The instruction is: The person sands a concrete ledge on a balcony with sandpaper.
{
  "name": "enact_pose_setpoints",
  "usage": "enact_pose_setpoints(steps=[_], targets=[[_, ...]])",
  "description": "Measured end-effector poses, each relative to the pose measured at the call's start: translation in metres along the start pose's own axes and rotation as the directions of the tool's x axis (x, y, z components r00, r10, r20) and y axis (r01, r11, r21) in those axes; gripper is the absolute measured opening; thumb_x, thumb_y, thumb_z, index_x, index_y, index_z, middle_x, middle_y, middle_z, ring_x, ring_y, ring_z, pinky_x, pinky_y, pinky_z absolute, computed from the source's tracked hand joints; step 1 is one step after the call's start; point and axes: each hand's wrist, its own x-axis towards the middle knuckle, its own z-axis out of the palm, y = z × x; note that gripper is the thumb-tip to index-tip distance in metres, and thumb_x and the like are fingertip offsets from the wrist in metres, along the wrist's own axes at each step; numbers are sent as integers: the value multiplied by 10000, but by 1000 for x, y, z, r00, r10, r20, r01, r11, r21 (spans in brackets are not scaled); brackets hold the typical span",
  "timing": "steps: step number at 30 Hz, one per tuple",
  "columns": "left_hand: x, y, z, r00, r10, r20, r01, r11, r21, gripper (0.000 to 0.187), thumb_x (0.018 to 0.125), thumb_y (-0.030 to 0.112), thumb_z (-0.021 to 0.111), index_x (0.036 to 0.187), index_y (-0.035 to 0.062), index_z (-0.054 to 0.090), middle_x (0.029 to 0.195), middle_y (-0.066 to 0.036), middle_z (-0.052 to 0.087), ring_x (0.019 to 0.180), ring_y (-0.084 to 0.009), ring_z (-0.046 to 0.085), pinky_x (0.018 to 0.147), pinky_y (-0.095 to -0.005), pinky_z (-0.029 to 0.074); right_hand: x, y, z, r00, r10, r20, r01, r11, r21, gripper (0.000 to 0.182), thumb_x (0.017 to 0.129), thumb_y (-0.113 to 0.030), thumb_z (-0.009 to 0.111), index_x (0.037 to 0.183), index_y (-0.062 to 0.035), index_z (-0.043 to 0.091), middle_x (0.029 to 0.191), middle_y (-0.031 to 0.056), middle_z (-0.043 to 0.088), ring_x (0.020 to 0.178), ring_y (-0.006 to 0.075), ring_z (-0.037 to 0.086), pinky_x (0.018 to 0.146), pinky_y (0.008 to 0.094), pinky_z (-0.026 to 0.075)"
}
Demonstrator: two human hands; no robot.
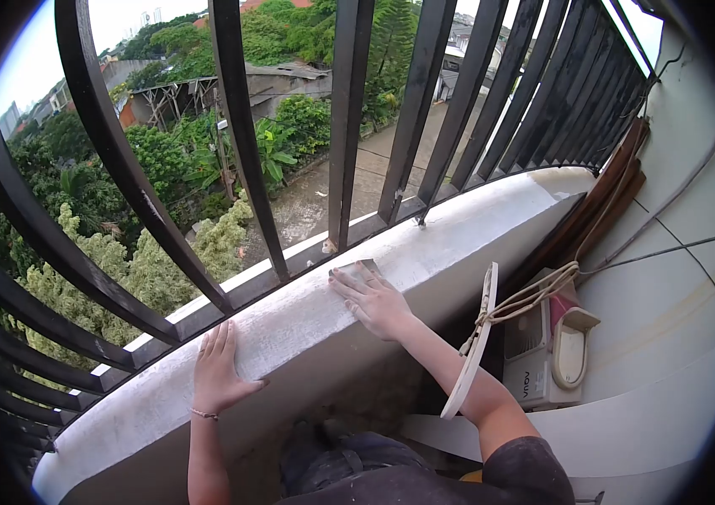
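My right hand [372, 301] lies over a thin greyish piece [366, 268] on top of the white ledge [458, 227]; the piece shows just beyond my fingertips, and its material is unclear. Further left, my left hand [221, 368] rests palm down on the same ledge, fingers stretched out and thumb apart, with nothing in it. A bracelet circles the left wrist. Dark metal bars [346, 126] rise from a rail along the ledge's outer side, close to both hands.
A white curved strip [477, 345] and tied cables [534, 300] hang beside my right forearm. Beyond them are a grey box [529, 383] marked AQUA and brown boards [606, 198] against the wall. Trees and a paved road lie outside the bars.
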Motion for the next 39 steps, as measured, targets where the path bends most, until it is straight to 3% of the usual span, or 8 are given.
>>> enact_pose_setpoints(steps=[4, 5, 10, 15, 23, 31, 36, 39], targets=[[4, -6, 0, 1000, 20, 7, -20, 1000, 13, 1281, 594, 663, 810, 1556, -39, 336, 1605, -216, 378, 1515, -364, 314, 1266, -470, 212, 9, 75, -22, 954, 293, 58, -286, 953, -105, 519, 1092, -384, 342, 1599, -277, 363, 1696, -44, 255, 1561, 325, 207, 1254, 444, 250], [5, -6, 0, 1000, 23, 5, -23, 1000, 16, 1282, 594, 665, 810, 1555, -38, 336, 1604, -215, 379, 1512, -367, 317, 1264, -471, 214, 26, 106, -2, 952, 282, -118, -292, 953, -77, 442, 1073, -326, 386, 1443, -180, 578, 1530, 103, 525, 1451, 368, 417, 1181, 469, 349], [3, -7, -1, 999, 39, -16, -39, 999, -6, 1297, 592, 674, 808, 1569, -26, 321, 1603, -205, 385, 1508, -369, 318, 1263, -476, 213, 88, 68, 0, 946, 267, 187, -203, 931, -302, 413, 1032, -323, 448, 984, -54, 758, 1104, 138, 757, 1151, 373, 656, 1039, 486, 427], [-16, -5, -3, 998, -67, -5, 67, 998, 9, 1292, 640, 706, 789, 1585, -18, 288, 1654, -187, 301, 1551, -357, 227, 1278, -463, 183, 25, 45, 16, 801, -265, -537, 104, 945, -311, 421, 1049, -328, 420, 1041, -67, 751, 1138, 178, 729, 1162, 352, 639, 1074, 501, 409], [-60, -8, -11, 939, -326, -110, 339, 932, 129, 1182, 747, 704, 736, 1577, -14, 298, 1658, -180, 291, 1565, -332, 202, 1280, -460, 177, 93, 2, -8, 923, 257, 287, -230, 965, -126, 462, 1072, -348, 373, 1224, -46, 687, 1310, 139, 671, 1244, 343, 583, 1147, 467, 352], [-119, -36, -3, 952, -205, -225, 233, 967, 102, 1010, 734, 449, 841, 1566, 108, 382, 1644, -78, 360, 1538, -278, 296, 1253, -473, 269, 33, -37, -9, 996, -90, 15, 90, 996, -19, 482, 1080, -365, 365, 1524, -216, 480, 1565, 142, 461, 1474, 358, 369, 1252, 464, 243], [-188, -96, -36, 854, -467, -228, 501, 856, 124, 1124, 632, 531, 877, 1583, 190, 383, 1658, -56, 341, 1544, -290, 281, 1247, -509, 269, 123, -122, 6, 841, 76, 536, -45, 996, -71, 486, 1090, -368, 350, 1560, -280, 431, 1535, 131, 503, 1406, 379, 455, 1237, 469, 268], [-213, -129, -46, 829, -528, -186, 555, 819, 148, 1201, 566, 599, 882, 1596, 257, 369, 1672, -44, 318, 1550, -312, 260, 1248, -550, 242, 77, -206, 26, 926, -344, 153, 337, 939, 73, 503, 1091, -380, 359, 1590, -312, 366, 1637, 63, 366, 1490, 377, 342, 1263, 455, 237]])
